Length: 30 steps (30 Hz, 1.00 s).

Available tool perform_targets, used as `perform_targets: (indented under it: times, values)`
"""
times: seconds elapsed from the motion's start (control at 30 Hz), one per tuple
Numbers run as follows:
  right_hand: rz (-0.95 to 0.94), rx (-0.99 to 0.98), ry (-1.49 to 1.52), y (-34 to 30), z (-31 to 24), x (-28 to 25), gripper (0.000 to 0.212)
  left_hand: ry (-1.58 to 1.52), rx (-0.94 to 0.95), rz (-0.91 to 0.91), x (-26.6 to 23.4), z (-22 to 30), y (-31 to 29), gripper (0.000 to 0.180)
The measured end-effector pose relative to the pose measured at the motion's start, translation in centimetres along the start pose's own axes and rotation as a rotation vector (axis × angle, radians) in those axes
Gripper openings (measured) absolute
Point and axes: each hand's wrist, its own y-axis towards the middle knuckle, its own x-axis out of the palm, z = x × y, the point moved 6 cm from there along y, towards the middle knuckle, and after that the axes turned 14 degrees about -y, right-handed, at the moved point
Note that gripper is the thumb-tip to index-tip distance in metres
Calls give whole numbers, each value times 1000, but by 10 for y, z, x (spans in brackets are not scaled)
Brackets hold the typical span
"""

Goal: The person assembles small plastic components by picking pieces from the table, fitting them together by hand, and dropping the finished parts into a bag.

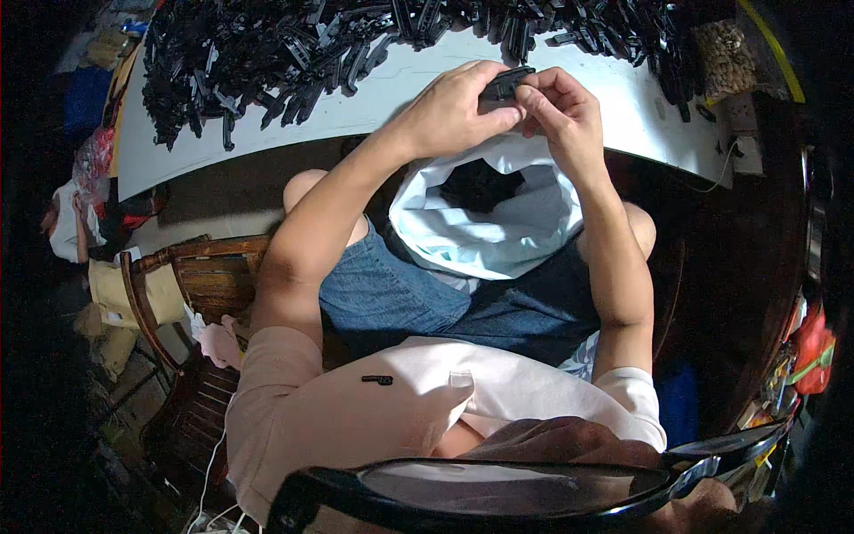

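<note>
Over the near edge of the white table, both my hands hold one small black plastic part [505, 86]. My left hand [458, 109] is closed on its left end between thumb and fingers. At its right end, my right hand [562, 109] pinches it with thumb and forefinger. The fingers partly cover the part, so its full shape is hidden. Just below my hands, a white sack [485, 254] stands with its mouth wide between my knees, dark inside. Many loose black plastic parts [302, 62] are heaped along the table beyond my hands.
The white table [258, 147] spans the far side. A clear bag of tan pieces [725, 58] sits at its right end. To my left stands a wooden chair [191, 267] with a pink cloth [220, 343] on it. A red bag [811, 351] lies at the far right.
</note>
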Motion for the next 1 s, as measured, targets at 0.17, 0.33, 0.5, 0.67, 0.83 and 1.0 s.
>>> perform_targets:
  times: [0.17, 0.33, 0.5, 0.67, 0.83, 1.0]
  values:
    - [0, 6, -66, 2, 7, 1, 14, 96, 104, 8, -4, -5, 0, 45]
    - [-3, 50, -87, 2, 2, 1, 16, 239, 82, -31, -6, 5, 2, 29]
    - [445, -92, -891, 20, -4, -64, 28, 278, 104, -65, 2, 21, -1, 27]
    - [577, -182, -1089, 34, -7, -88, 24, 313, 66, -268, 28, 17, -7, 34]
    - [491, -195, -898, 46, 9, -84, 24, 452, 0, -368, 42, 9, -8, 43]
    - [311, -129, -152, 45, 9, -72, 20, 442, 1, -290, 40, 4, 0, 45]
